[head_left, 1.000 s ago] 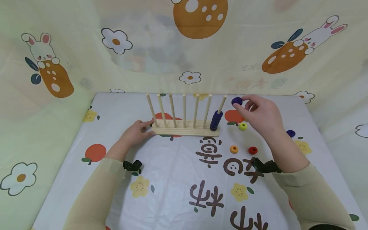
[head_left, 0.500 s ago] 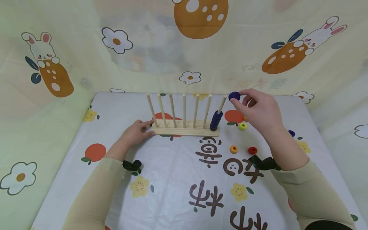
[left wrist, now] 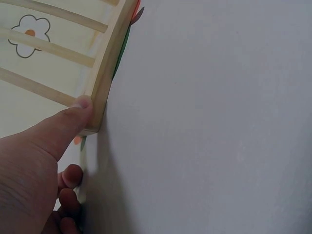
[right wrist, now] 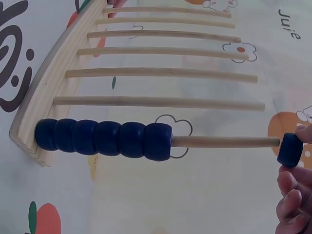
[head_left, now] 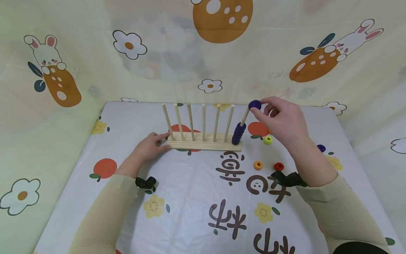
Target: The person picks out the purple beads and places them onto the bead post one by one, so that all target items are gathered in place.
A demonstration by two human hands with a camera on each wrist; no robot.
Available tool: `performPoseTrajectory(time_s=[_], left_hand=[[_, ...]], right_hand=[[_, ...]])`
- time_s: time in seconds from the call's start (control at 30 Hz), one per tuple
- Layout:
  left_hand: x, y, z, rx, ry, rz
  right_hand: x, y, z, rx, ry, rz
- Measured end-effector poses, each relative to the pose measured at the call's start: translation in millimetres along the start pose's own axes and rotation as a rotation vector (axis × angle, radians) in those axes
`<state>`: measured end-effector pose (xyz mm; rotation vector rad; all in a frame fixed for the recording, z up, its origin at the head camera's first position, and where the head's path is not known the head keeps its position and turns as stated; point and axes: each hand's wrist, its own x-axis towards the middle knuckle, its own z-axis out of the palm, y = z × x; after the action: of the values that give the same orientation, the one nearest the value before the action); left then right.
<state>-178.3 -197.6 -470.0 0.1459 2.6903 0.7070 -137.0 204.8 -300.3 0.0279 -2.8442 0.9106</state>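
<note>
A pale wooden peg rack (head_left: 203, 144) stands on the table with a row of upright pegs. Dark blue beads (head_left: 238, 133) are stacked on its rightmost peg; the other pegs are bare. My left hand (head_left: 149, 147) holds the rack's left end between thumb and index finger, the thumb on the base (left wrist: 100, 92) in the left wrist view. Between thumb and fingertips, my right hand (head_left: 283, 121) pinches another dark blue bead (right wrist: 290, 149) at the tip of that rightmost peg (right wrist: 224, 141). Whether the peg tip has entered the bead's hole, I cannot tell.
Loose beads lie right of the rack: a yellow-green bead (head_left: 268, 140), an orange bead (head_left: 258, 165), a red bead (head_left: 278, 166) and a dark blue bead (head_left: 321, 147). A patterned cloth (head_left: 177, 204) covers the table, and a similar curtain (head_left: 171, 70) hangs behind.
My right hand has moved left and slightly up, carrying the blue bead from beside the rightmost peg to its tip. The left hand and rack have stayed in place.
</note>
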Motion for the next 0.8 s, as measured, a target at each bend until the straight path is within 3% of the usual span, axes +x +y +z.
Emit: performPoseTrajectory(time_s=[0.8], left_hand=[[3.8, -4.5, 3.4, -0.005, 0.003, -0.009]], right_hand=[[6.5, -3, 15, 0.032, 0.008, -0.027]])
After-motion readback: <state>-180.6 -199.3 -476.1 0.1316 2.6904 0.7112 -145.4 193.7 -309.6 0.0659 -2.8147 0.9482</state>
